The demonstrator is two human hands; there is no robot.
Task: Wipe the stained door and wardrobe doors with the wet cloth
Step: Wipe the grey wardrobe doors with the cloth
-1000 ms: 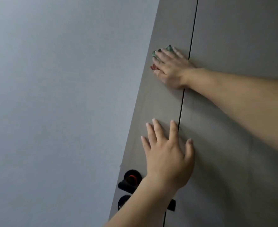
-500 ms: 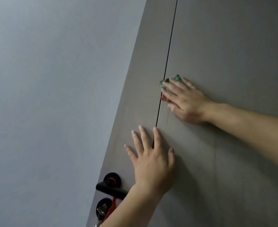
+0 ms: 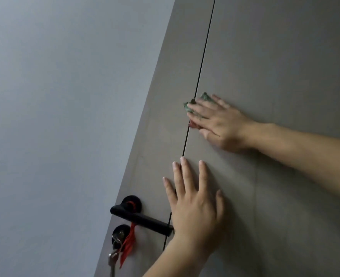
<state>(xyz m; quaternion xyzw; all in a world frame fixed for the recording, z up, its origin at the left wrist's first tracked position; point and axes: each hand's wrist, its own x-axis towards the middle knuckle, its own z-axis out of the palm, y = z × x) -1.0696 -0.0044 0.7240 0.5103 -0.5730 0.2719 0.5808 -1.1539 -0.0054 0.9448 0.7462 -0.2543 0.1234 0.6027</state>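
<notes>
A green and red cloth [image 3: 204,96] is pressed flat against the door [image 3: 285,56] by the right hand [image 3: 221,124], whose fingers are held straight and slightly apart. Only the cloth's edges are seen, at 10 o'clock of that hand, just beside the dark groove [image 3: 202,64]. The left hand [image 3: 195,202] is laid flat on the door at 6 o'clock of the right hand, with fingers spread wide and nothing held. A black handle [image 3: 139,216] is seen at 9 o'clock of the left hand. Keys [image 3: 115,250] and a red ribbon [image 3: 128,246] are hung at 6 o'clock of the handle. The 9 o'clock side is filled by a grey wall [image 3: 65,116].
</notes>
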